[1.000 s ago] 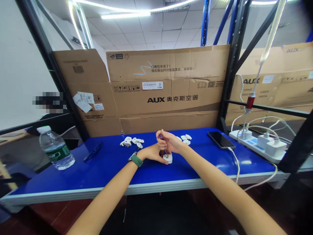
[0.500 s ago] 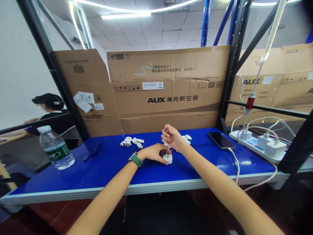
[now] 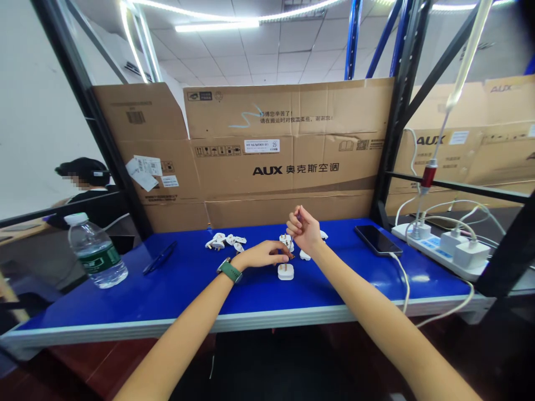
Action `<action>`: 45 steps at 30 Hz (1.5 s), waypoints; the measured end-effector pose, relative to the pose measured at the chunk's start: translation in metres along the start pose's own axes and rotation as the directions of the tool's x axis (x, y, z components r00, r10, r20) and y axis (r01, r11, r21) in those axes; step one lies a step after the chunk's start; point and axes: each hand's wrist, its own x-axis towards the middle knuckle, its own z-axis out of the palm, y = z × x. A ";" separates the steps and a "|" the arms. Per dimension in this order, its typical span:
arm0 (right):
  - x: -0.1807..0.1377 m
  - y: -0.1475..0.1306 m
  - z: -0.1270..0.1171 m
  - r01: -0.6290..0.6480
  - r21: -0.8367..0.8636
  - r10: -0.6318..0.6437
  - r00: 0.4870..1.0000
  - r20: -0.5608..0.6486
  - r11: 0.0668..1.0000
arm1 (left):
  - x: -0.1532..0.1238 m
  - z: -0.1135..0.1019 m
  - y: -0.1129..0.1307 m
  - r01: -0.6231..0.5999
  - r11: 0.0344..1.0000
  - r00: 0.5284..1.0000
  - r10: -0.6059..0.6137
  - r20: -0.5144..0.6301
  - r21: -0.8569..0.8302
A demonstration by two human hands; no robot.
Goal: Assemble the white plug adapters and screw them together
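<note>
My left hand [image 3: 262,255], with a green watch on its wrist, reaches across the blue table [image 3: 188,289]. Its fingertips pinch a small brown metal part [image 3: 291,257]. Just below it a white plug body [image 3: 286,271] sits free on the table. My right hand [image 3: 305,229] is raised above the table in a fist around a thin screwdriver [image 3: 297,212], tip pointing up. Another white plug piece [image 3: 286,240] lies between the hands. Several white plug parts [image 3: 225,241] lie to the left, and more [image 3: 322,234] are partly hidden behind my right hand.
A water bottle [image 3: 97,253] and a black pen [image 3: 159,259] are on the left. At right lie a phone [image 3: 377,238] on a cable and a power strip [image 3: 443,248] with chargers. A cardboard wall [image 3: 284,167] closes the back. Another person [image 3: 83,178] sits beyond, left.
My right hand lifted the screwdriver off the plug body and moved up and right. My left hand let go of the plug body and reached forward to the small brown part.
</note>
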 end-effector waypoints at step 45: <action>0.002 -0.008 -0.002 0.130 -0.171 -0.152 0.981 -0.123 0.977 | 0.001 -0.004 -0.009 -0.043 0.961 0.949 0.124 -0.290 0.272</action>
